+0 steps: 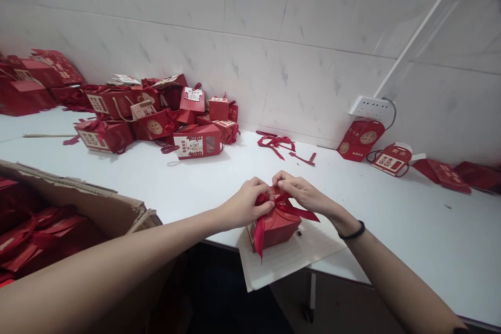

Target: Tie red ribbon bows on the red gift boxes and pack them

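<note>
A red gift box (279, 227) stands at the table's front edge, on a pale sheet (270, 274) that juts out over the edge. Across the top of the box runs a red ribbon (299, 212) tied in a bow, with one tail hanging down the front and another pointing right. My left hand (252, 201) pinches the bow's left loop between thumb and fingers. On the right side of the bow, my right hand (299, 190) has its fingers curled and pressed together on the ribbon; the exact part it grips is partly hidden.
Several red gift boxes (156, 120) are heaped at the back left. A cardboard carton (129, 206) holding red boxes stands at the near left. Ribbon scraps (276, 143) lie near the wall. More boxes (360, 139) stand at right, below a power strip (368, 108).
</note>
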Demonstrator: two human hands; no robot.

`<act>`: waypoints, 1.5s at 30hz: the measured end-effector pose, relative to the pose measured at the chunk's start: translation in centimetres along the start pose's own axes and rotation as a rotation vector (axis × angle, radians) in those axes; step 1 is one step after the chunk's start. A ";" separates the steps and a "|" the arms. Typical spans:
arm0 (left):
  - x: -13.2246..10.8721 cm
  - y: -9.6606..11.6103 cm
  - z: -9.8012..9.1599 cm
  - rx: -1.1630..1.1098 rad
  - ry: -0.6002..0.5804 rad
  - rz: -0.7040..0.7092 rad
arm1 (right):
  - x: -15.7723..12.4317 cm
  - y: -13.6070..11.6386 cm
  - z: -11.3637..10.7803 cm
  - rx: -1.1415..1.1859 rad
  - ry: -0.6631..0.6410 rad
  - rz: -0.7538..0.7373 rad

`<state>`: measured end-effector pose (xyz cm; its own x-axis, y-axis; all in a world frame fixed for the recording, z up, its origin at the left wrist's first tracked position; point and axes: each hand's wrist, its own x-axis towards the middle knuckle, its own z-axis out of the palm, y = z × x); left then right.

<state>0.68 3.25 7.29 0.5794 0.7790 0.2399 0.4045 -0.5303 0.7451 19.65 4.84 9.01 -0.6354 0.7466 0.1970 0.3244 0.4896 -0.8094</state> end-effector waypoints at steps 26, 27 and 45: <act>0.0 -0.1 -0.2 -0.011 -0.019 -0.003 | -2.0 0.3 -1.8 -0.210 0.017 -0.079; 0.1 -0.1 -0.2 -0.008 -0.018 -0.001 | -1.9 0.3 -1.8 -0.188 0.027 -0.084; 0.1 -0.1 -0.2 0.011 -0.034 0.007 | -0.3 -0.8 -0.5 -0.172 0.036 0.046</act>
<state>0.51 3.48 7.37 0.6060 0.7633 0.2239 0.4076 -0.5397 0.7366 19.98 4.47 9.89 -0.5929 0.7839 0.1844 0.4692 0.5223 -0.7120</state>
